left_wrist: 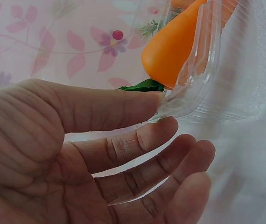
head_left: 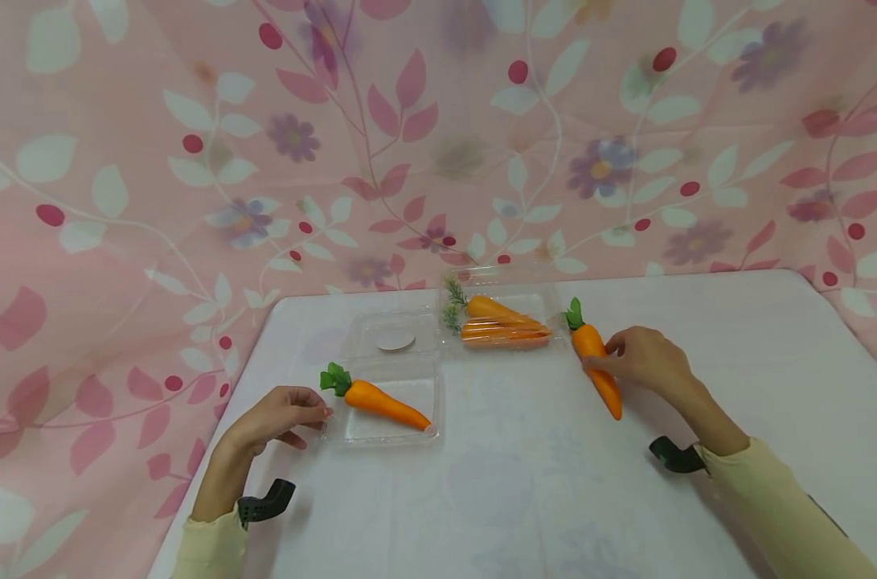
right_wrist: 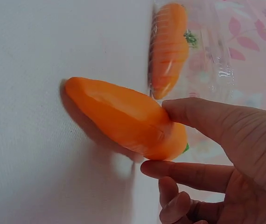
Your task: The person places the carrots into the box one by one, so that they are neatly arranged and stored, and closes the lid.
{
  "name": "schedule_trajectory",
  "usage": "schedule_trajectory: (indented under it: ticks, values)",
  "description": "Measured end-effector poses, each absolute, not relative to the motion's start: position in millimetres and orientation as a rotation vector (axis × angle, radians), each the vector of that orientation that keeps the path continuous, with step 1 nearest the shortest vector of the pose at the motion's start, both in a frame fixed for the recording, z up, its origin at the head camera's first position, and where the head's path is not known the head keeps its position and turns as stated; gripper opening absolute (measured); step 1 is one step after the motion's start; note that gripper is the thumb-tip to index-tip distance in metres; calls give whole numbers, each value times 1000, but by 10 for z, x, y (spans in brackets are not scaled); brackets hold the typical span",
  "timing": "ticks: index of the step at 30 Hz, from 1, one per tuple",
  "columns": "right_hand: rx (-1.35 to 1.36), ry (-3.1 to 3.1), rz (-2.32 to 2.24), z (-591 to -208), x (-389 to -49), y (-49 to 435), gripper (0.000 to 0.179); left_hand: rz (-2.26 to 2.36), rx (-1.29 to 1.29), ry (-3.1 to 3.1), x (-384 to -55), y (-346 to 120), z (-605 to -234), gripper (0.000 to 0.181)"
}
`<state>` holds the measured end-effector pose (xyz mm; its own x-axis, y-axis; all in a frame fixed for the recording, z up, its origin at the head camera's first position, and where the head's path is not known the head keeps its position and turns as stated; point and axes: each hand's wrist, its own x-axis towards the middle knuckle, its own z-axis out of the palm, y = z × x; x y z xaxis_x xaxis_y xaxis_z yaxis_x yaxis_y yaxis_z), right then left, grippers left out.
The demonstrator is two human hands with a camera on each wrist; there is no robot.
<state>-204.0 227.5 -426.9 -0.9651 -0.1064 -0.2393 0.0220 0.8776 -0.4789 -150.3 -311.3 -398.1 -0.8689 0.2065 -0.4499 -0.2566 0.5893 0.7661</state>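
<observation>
Between thumb and index finger, my left hand (head_left: 282, 418) pinches the left rim of a clear plastic clamshell box (left_wrist: 207, 51). Its lid lies folded open toward the back, with a pale round label on it. Inside the base rests an orange toy carrot (head_left: 387, 404), its green leafy top pointing left. On the right, my right hand (head_left: 648, 358) pinches another carrot (right_wrist: 119, 116) by thumb and index finger. That carrot slants, leaves toward the back and tip toward the front. In the right wrist view its tip casts a shadow on the white surface.
A second clear box (head_left: 499, 277) stands at the back middle with carrots (head_left: 506, 334) in it, their feathery green tops to the left. All this is on a white-covered table (head_left: 525, 482). Behind the table hangs a pink floral cloth (head_left: 438, 145).
</observation>
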Motion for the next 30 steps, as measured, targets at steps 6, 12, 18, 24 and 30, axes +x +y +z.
schedule_trajectory:
  ticks: [6, 12, 18, 24, 30]
  values:
    - [-53, 2802, -716, -4291, -2043, 2307, 64, 1235, -48, 2319, -1505, -3111, -3986, 33]
    - [-52, 2862, -743, -4273, -2013, 2329, 64, 1230, -60, 2328, -1506, -3109, -3989, 31]
    - [-45, 2873, -756, -4247, -1999, 2365, 62, 1225, -56, 2330, -1510, -3112, -3998, 31]
    - [-44, 2900, -768, -4226, -1998, 2406, 59, 1224, -56, 2332, -1509, -3114, -3998, 31]
    - [-44, 2918, -796, -4157, -1996, 2444, 56, 1227, -47, 2334, -1508, -3122, -4004, 31]
